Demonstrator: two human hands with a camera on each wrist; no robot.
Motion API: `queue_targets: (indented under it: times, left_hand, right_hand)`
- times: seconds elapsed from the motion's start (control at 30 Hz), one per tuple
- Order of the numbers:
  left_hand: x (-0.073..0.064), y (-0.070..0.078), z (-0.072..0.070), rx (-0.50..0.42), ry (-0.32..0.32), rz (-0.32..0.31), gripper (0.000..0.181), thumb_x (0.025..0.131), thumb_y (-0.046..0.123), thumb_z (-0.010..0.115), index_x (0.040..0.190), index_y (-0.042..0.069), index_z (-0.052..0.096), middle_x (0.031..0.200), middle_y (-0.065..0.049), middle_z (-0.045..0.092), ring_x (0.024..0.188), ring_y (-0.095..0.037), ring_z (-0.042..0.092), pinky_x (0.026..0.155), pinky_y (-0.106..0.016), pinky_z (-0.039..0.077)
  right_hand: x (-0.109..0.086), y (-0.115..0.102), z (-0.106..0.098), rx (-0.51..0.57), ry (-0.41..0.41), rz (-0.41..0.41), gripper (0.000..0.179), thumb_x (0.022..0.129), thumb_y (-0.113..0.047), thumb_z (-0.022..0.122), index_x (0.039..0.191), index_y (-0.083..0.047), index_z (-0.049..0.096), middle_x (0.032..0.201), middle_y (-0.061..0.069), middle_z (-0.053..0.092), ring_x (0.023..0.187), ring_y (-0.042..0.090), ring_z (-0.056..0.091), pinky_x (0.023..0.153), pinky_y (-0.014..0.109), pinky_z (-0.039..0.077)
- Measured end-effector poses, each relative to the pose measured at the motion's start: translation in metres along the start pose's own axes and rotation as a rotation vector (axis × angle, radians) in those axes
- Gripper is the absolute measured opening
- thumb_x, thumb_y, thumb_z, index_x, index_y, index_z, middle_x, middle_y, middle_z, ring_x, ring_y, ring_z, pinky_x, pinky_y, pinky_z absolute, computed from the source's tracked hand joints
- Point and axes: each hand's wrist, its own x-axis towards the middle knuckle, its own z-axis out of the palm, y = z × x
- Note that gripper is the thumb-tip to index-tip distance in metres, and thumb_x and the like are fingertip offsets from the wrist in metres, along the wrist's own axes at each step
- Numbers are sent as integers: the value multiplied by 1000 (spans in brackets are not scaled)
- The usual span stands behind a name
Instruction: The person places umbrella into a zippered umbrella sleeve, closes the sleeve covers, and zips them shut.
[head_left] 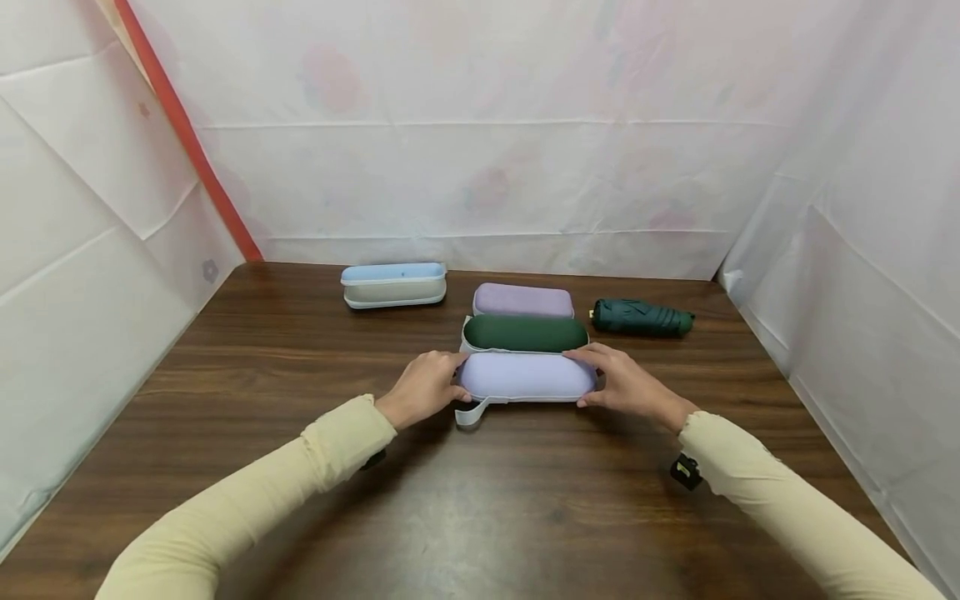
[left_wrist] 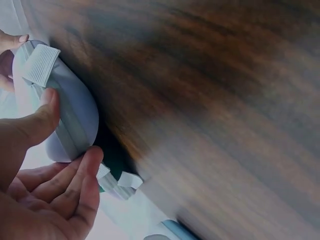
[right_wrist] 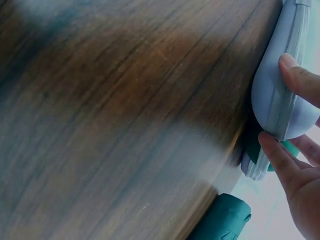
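A lavender zippered case (head_left: pixel 527 376), long with rounded ends, lies lengthwise in front of me with a pale wrist strap (head_left: pixel 471 414) at its left front corner. My left hand (head_left: pixel 424 387) holds its left end, thumb on the near side and fingers round the far side. At the opposite end my right hand (head_left: pixel 628 382) grips it the same way. In the left wrist view, the thumb presses near the zipper band of the lavender case (left_wrist: pixel 75 100). Right behind it sits a dark green case (head_left: pixel 525 332) with a pale edge, and behind that a purple case (head_left: pixel 522 300).
At the back left stands a grey case (head_left: pixel 395 290) with a light blue top. A folded dark green umbrella (head_left: pixel 641 317) lies to the right of the row of cases. White sheeting (head_left: pixel 480 183) hangs behind and beside the brown wooden table (head_left: pixel 480 517).
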Motion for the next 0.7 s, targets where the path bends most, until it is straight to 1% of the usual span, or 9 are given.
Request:
queue_targets:
  times: [0.1, 0.2, 0.27, 0.33, 0.4, 0.47, 0.57, 0.63, 0.7]
  left_hand:
    - [0, 0, -2, -11, -38, -28, 52, 71, 20, 85, 114, -1, 63, 97, -12, 68, 85, -23, 64, 72, -39, 51]
    - [-1, -1, -6, -10, -86, -35, 57, 74, 21, 83, 121, -2, 60, 103, -13, 68, 90, -23, 65, 74, -38, 52]
    - [0, -5, -12, 11, -108, -26, 51, 77, 21, 81, 119, -1, 62, 100, -11, 68, 88, -22, 65, 73, -38, 52]
    - [1, -13, -20, 45, -110, -11, 42, 80, 19, 78, 115, 0, 64, 96, -10, 69, 85, -22, 66, 70, -39, 53]
    - [5, -25, -33, 95, -100, -6, 34, 82, 17, 74, 110, 1, 66, 92, -9, 70, 82, -23, 66, 69, -40, 53]
    - [10, -40, -49, 148, -101, -22, 32, 83, 15, 71, 110, -1, 66, 94, -11, 69, 84, -27, 66, 71, -42, 52]
    - [23, -64, -75, 226, -154, -68, 37, 87, 15, 68, 118, -4, 62, 109, -18, 66, 98, -33, 63, 81, -47, 50]
    - [33, -77, -90, 270, -206, -100, 43, 89, 16, 66, 125, -5, 57, 121, -23, 59, 109, -38, 57, 87, -50, 46]
    - [43, -89, -103, 295, -257, -130, 48, 91, 17, 64, 132, -5, 50, 131, -27, 50, 118, -42, 49, 92, -53, 42]
  right_hand:
    - [0, 0, 0, -19, -11, 0, 69, 71, -10, 85, 133, -3, 53, 126, 15, 53, 110, 29, 54, 85, 46, 48]
    - [-2, -1, -2, -30, -37, 0, 70, 73, -11, 83, 135, -4, 51, 128, 14, 51, 112, 29, 53, 87, 46, 46]
    - [-4, 0, -6, -42, -65, 9, 70, 75, -13, 82, 137, -6, 49, 130, 13, 48, 115, 29, 51, 89, 46, 46]
    - [-8, 3, -12, -55, -92, 13, 70, 76, -13, 81, 138, -5, 48, 132, 13, 47, 118, 30, 49, 91, 47, 45]
    - [-13, 7, -21, -76, -109, 32, 69, 78, -12, 80, 138, -5, 47, 134, 13, 45, 121, 31, 48, 92, 48, 43]
    - [-17, 14, -31, -109, -114, 53, 68, 79, -9, 78, 139, -3, 46, 135, 15, 45, 122, 33, 46, 93, 51, 42]
    - [-23, 25, -48, -183, -110, 105, 65, 82, -7, 75, 139, -1, 45, 135, 19, 44, 124, 38, 43, 94, 54, 40]
    - [-25, 32, -60, -237, -107, 141, 64, 83, -7, 73, 140, 0, 43, 135, 23, 44, 124, 41, 41, 94, 56, 38]
    - [-25, 39, -71, -289, -109, 175, 63, 84, -7, 71, 140, 2, 42, 134, 26, 44, 123, 44, 40, 93, 58, 38]
